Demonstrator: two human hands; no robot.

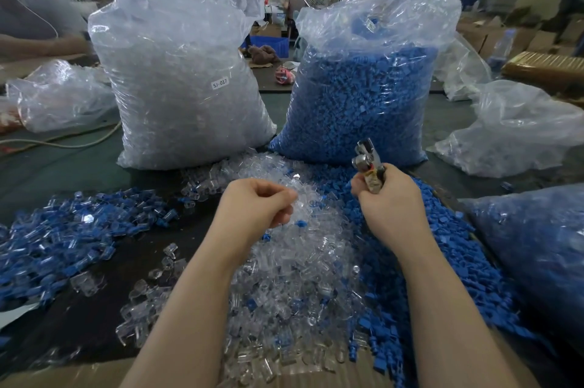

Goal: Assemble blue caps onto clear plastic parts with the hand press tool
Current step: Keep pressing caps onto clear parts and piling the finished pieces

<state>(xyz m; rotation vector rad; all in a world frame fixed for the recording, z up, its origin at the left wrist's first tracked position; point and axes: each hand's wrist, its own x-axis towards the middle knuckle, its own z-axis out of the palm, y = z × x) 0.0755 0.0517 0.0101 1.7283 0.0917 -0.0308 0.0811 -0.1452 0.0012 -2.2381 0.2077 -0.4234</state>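
Bright diffuse daylight from far windows, glare on the clear bags point(186, 71), soft shadows, wide-angle bending and blur toward edges

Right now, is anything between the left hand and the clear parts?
Nothing visible. The left hand hovers with curled fingers right over the clear parts; whether it already pinches one is unclear. The right hand holds the press tool.

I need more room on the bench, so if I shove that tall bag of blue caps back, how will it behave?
The bag of blue caps looks packed nearly full, so probably heavy and likely to drag. Its thin film would likely dent, not slide. Loose blue caps at its base may scatter.
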